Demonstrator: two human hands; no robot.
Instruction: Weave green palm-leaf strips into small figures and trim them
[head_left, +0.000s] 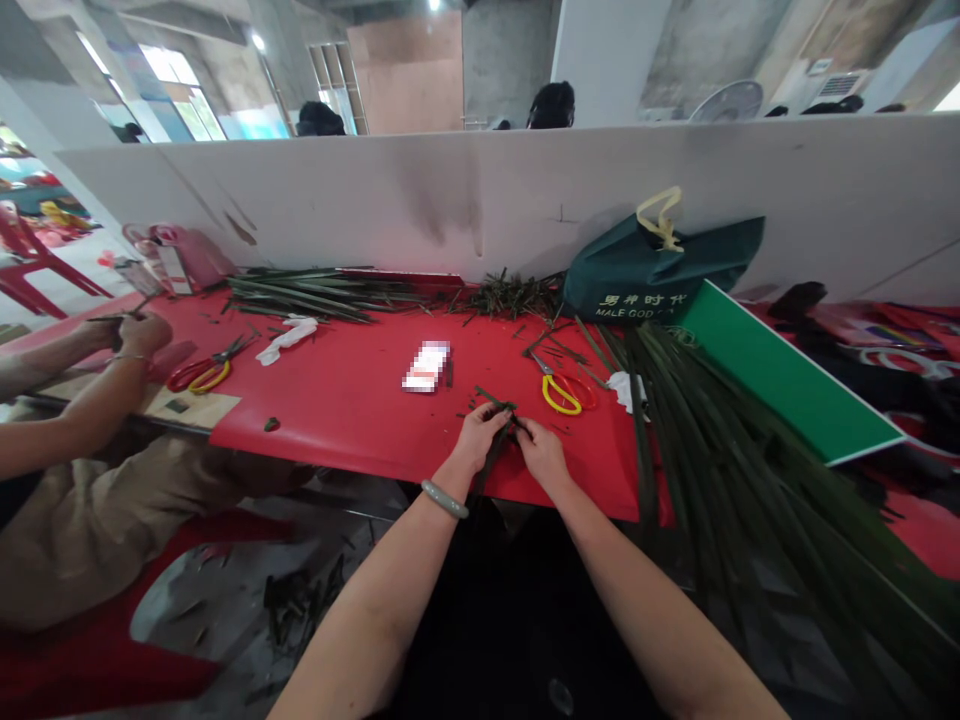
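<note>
My left hand and my right hand meet at the near edge of the red table. Both pinch a dark green folded leaf strip between their fingers. The strip's ends stick up above my fingertips and a tail hangs down below the table edge. A pale bangle sits on my left wrist. Yellow-handled scissors lie just beyond my right hand.
A big bundle of long green leaves spreads at the right beside a green board and a dark green bag. More leaves lie at the back. Another person's arm and red-and-yellow scissors are at left. A white partition stands behind.
</note>
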